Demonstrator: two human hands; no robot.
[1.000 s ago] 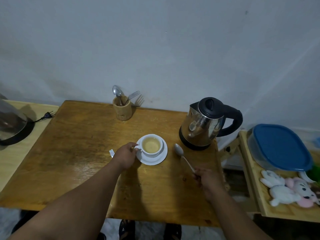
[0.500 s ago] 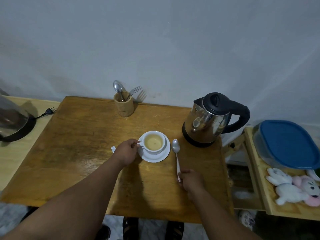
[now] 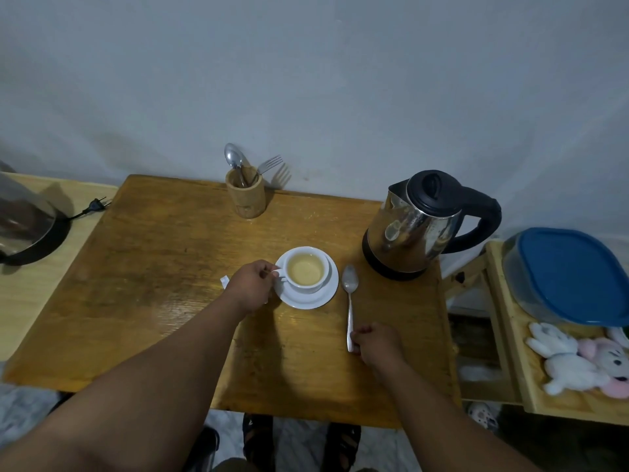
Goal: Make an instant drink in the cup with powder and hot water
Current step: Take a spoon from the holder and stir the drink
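Observation:
A white cup (image 3: 306,271) full of pale yellow drink stands on a white saucer (image 3: 320,298) in the middle of the wooden table (image 3: 163,267). My left hand (image 3: 252,284) pinches the cup's handle. A metal spoon (image 3: 350,301) lies flat on the table right of the saucer, bowl pointing away from me. My right hand (image 3: 377,340) holds the end of its handle. A steel kettle (image 3: 418,226) with a black lid and handle stands at the back right. A scrap of white packet (image 3: 224,281) peeks out left of my left hand.
A wooden holder (image 3: 248,195) with a spoon and a fork stands at the table's back edge. A side table on the left carries a dark appliance (image 3: 23,226) and a plug (image 3: 97,205). On the right, a shelf holds a blue-lidded container (image 3: 571,277) and plush toys (image 3: 578,361).
My right hand brought the spoon from a raised slant down flat onto the table beside the saucer. My left hand stayed on the cup's handle.

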